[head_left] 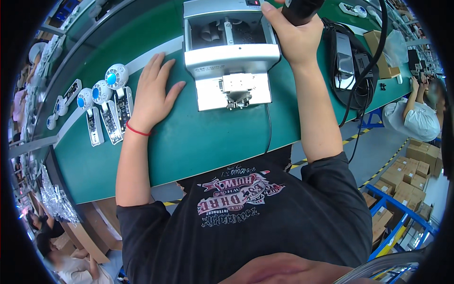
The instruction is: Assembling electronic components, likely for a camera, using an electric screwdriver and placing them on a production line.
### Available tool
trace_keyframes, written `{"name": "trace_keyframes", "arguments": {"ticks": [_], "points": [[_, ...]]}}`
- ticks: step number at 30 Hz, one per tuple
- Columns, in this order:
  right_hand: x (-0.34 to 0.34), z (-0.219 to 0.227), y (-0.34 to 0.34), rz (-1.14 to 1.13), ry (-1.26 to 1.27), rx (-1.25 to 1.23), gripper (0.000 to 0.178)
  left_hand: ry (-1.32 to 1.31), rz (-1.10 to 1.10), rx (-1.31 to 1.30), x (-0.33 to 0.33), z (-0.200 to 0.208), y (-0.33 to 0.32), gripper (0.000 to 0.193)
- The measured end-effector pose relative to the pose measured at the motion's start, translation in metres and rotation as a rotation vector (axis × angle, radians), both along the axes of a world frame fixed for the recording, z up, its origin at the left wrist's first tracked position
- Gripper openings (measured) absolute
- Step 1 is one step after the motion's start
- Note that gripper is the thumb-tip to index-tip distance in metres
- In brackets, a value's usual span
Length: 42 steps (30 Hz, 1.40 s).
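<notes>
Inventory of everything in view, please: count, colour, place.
Bench: one, green, centre
Machine: one, silver, mid-bench
Round-headed units: three, white and blue, left bench
Similar units: several, white, far left, upper right
Tool: one, black, upper edge
Flat device: one, grey, right bench
Cables: several, black, mostly right
Cardboard boxes: many, brown, mostly lower right
Film strips: uncountable, silver, lower left
Other people: several, mostly pale-clothed, both edges
T-shirt: one, black, lower centre
Left hand: one, bare, left of machine
Right hand: one, bare, around tool
</notes>
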State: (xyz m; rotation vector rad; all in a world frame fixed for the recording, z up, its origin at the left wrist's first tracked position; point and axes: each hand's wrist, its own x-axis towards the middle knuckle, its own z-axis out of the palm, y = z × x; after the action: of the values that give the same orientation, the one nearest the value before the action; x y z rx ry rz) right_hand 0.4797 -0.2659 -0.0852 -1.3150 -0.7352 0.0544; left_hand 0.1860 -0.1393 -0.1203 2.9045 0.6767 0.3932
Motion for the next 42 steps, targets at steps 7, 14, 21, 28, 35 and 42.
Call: {"name": "trace_keyframes", "arguments": {"ticks": [7,14,21,28,35,42], "points": [[-0.005,0.013,-0.008,0.024,-0.127,0.004,0.024,-0.029,-0.005,0.014,0.003,0.005,-0.008,0.05],[-0.013,0.018,-0.018,0.098,-0.114,-0.025,0.027,0.056,0.062,0.067,0.006,0.006,-0.019,0.05],[-0.018,0.023,-0.02,0.099,-0.058,-0.061,0.035,0.091,0.148,0.05,0.014,0.003,-0.027,0.051],[-0.019,0.019,-0.018,0.036,-0.103,-0.068,0.039,0.097,0.159,-0.093,0.015,0.003,-0.021,0.058],[-0.024,0.027,-0.022,-0.123,-0.111,-0.212,0.042,0.107,0.162,-0.209,0.015,-0.001,-0.017,0.064],[-0.021,0.027,-0.024,-0.128,-0.112,-0.257,0.046,0.12,0.176,-0.198,0.014,-0.01,-0.018,0.066]]}}
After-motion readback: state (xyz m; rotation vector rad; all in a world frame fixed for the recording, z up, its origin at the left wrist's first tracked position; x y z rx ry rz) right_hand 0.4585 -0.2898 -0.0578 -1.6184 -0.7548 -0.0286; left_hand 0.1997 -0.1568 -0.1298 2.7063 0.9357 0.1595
